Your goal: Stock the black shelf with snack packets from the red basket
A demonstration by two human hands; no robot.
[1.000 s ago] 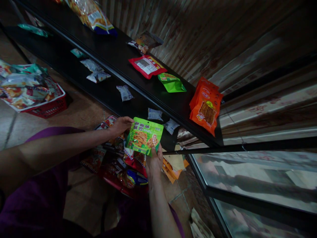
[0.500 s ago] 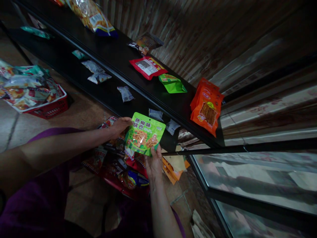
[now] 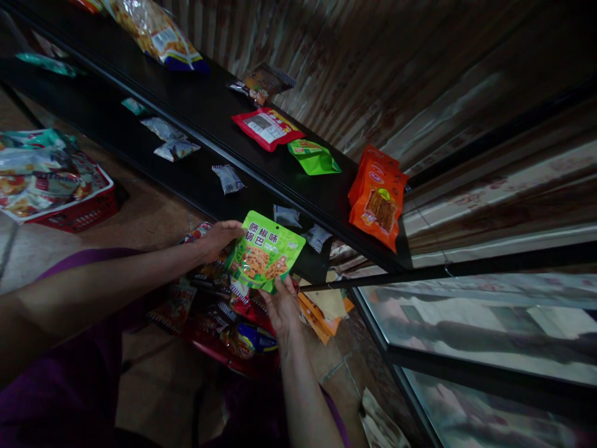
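Between my two hands is a bright green snack pouch [image 3: 265, 252], its printed front turned up toward me. My left hand [image 3: 220, 240] pinches the pouch's upper left edge. My right hand [image 3: 283, 305] grips its lower right corner, thumb on the front; the fingers behind are hidden. Below the pouch sits a red basket [image 3: 224, 358] heaped with snack packets, among them a blue and yellow packet [image 3: 256, 338]. Just beyond the pouch, small silvery packets [image 3: 286, 216] lie on the lower black shelf [image 3: 186, 180].
The upper shelf [image 3: 321, 193] carries orange bags [image 3: 380, 202], another green pouch [image 3: 313, 157], a red packet [image 3: 267, 128] and a large clear-topped bag [image 3: 156, 34]. A second full red basket [image 3: 88, 205] stands on the floor at left. Glass panels [image 3: 466, 317] are at right.
The view has shifted slightly, so the shelves and baskets sit a little further left. Both hands keep their hold on the green pouch, which has barely moved between them.
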